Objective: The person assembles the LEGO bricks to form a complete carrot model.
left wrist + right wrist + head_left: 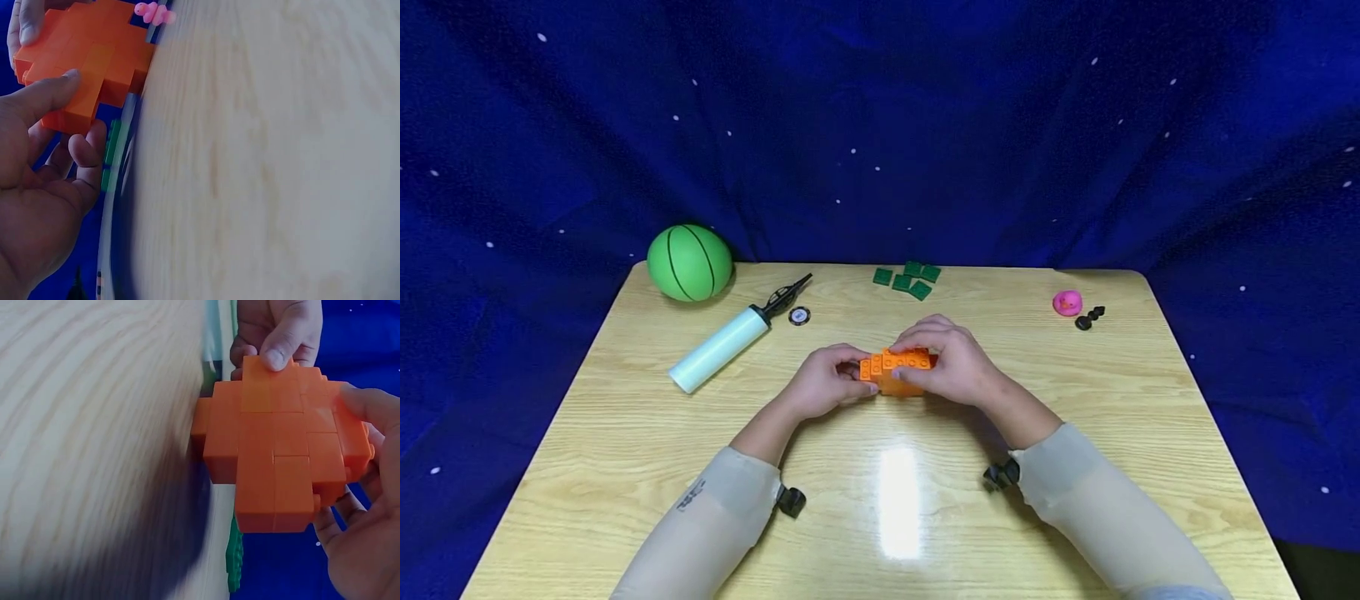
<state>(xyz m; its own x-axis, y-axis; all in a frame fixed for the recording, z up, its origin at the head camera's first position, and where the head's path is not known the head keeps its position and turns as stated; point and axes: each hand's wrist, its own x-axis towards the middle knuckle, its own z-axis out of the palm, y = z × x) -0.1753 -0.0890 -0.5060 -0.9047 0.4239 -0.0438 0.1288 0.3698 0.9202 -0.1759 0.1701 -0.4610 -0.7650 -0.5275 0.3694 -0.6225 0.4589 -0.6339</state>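
An orange build of interlocking toy bricks [895,382] stands over the middle of the table, studs showing on its upper side. My left hand [820,383] pinches its left end, the thumb on the near face and the fingers behind. From the right, my right hand [957,362] grips the upper right part between thumb and fingers. The right wrist view shows the flat, stepped face of the brick build [275,434], with the left thumb on its far end and the right hand [372,500] at its side. In the left wrist view, the left thumb presses on one protruding brick [87,94].
Several green flat bricks [902,283] lie at the back middle. Back left are a green ball [689,262], a hand pump [721,348] and a poker chip [799,316]. A pink rubber duck [1067,302] and a small black beaded piece [1089,317] lie back right.
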